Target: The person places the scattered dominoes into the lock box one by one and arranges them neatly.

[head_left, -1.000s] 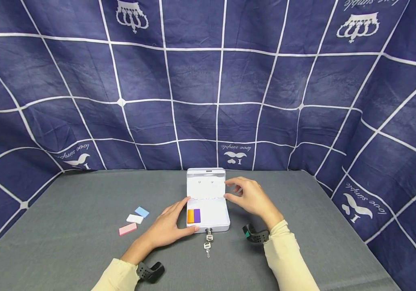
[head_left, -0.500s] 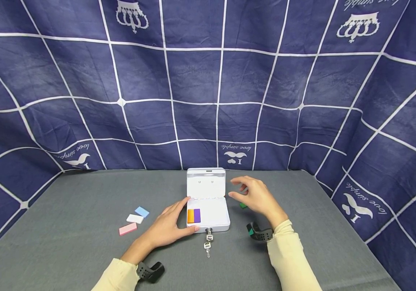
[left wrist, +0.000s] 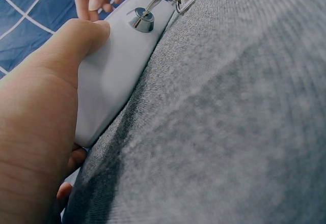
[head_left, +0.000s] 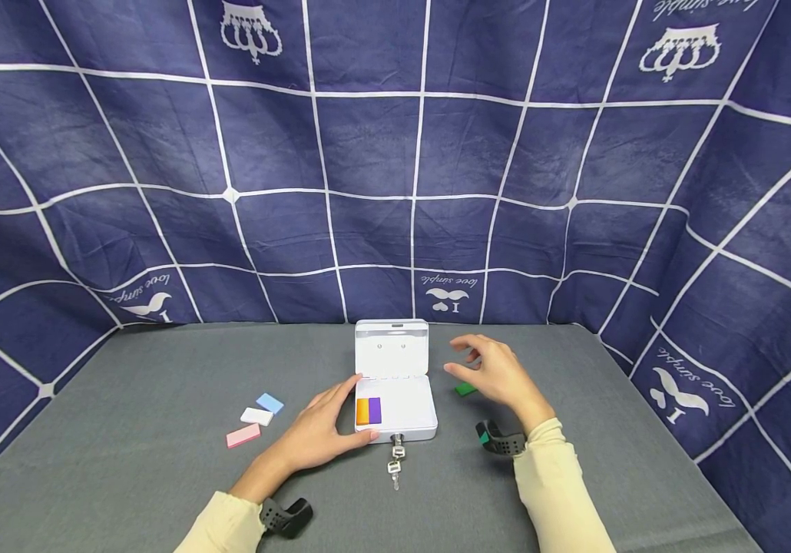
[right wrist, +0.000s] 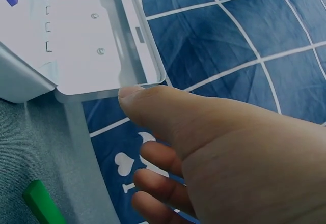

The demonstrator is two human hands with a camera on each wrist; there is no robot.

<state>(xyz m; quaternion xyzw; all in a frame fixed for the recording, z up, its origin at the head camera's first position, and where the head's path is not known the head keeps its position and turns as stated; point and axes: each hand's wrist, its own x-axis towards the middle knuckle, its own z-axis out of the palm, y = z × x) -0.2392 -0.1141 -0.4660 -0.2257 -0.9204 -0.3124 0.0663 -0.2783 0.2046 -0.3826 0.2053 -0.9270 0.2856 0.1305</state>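
Observation:
A white cash box stands on the table with its lid raised. My left hand holds the box's left side, thumb on the front wall and fingers reaching back along the side. In its lock sits a key, and a second key dangles from the ring. An orange block and a purple block lie side by side inside, at the left. My right hand hovers right of the box, fingers loosely bent around nothing. Beneath it, a green block lies on the table.
Left of the box lie a blue block, a white block and a pink block. A grey cloth covers the table. Behind hangs a dark blue curtain with white lines.
My right hand has drawn away to the right from the raised lid, uncovering the green block on the table. The left hand and the box have stayed put.

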